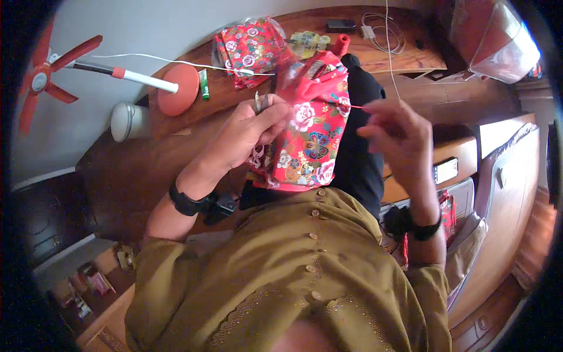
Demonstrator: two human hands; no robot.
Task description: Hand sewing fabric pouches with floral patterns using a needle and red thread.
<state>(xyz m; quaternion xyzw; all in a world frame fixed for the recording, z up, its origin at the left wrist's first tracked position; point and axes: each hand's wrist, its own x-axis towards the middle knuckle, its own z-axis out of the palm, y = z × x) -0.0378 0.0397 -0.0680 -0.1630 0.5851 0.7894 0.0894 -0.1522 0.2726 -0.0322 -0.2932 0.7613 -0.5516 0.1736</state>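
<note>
Across my lap lies a red floral cloth (316, 144) with white blossoms and a blue butterfly. Sheer red fabric (316, 87) is bunched along its upper part. My left hand (255, 126) pinches the cloth's edge at upper left; a metal band shows on one finger. Beneath that hand, a pinkish looped thing (258, 152) is partly hidden. To the right of the cloth, my right hand (402, 132) is raised, its fingers blurred and pinched on a taut red thread (355, 107) that runs to the cloth. Whether a needle is there I cannot tell.
On the wooden table (410, 58) ahead are a folded floral cloth pile (249, 47), a red thread spool (341, 44), a dark box (341, 25), a white cable (393, 35) and a green tube (203, 85). A red-bladed fan (41, 79) stands left. A phone (446, 170) lies right.
</note>
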